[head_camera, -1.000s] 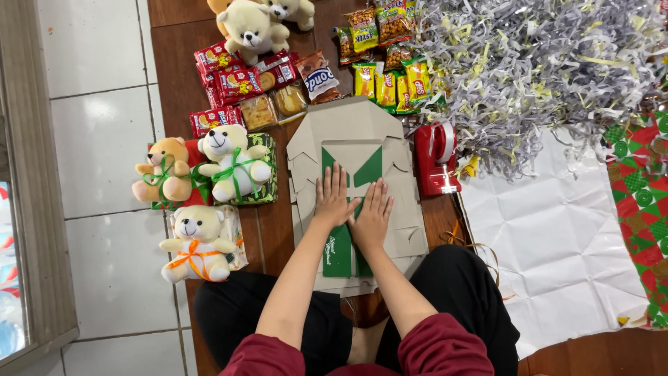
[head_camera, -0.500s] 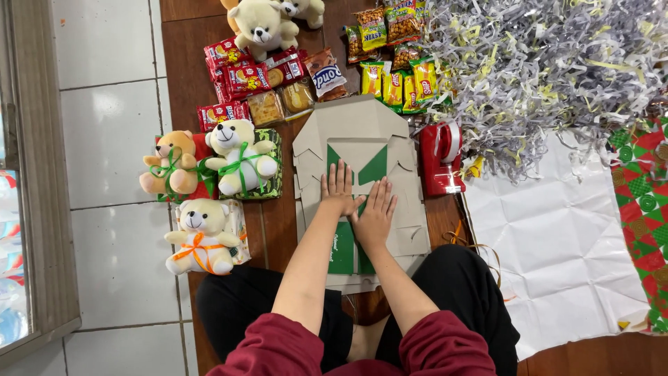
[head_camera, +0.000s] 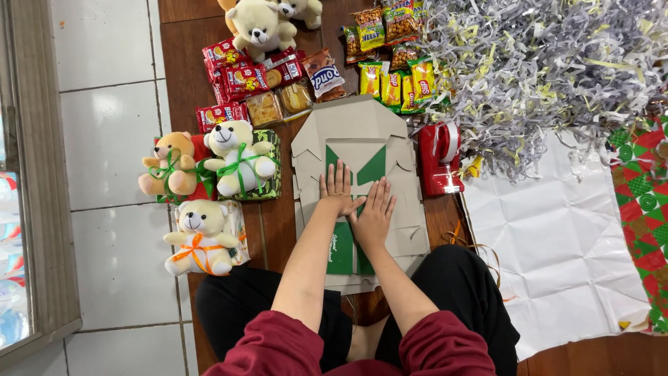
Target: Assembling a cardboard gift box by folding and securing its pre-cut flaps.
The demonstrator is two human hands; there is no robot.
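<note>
A flattened grey cardboard box (head_camera: pixel 362 132) with green inner panels lies on the wooden floor in front of my knees. My left hand (head_camera: pixel 338 189) presses flat on its left flap, fingers spread. Beside it, my right hand (head_camera: pixel 376 212) lies flat on the right flap, fingers together and pointing away from me. Both palms are down on the cardboard and neither hand grasps anything. My dark red sleeves are pushed up above the elbows.
A red tape dispenser (head_camera: pixel 438 159) sits right of the box. Shredded paper (head_camera: pixel 536 63) is heaped at the top right, above a white paper sheet (head_camera: pixel 557 237) and patterned wrapping paper (head_camera: pixel 643 202). Snack packets (head_camera: pixel 243 76) and teddy bears (head_camera: pixel 240 160) lie to the left.
Both hands stay pressed on the cardboard. The view has shifted slightly, so the scene sits a little lower and further right in frame.
</note>
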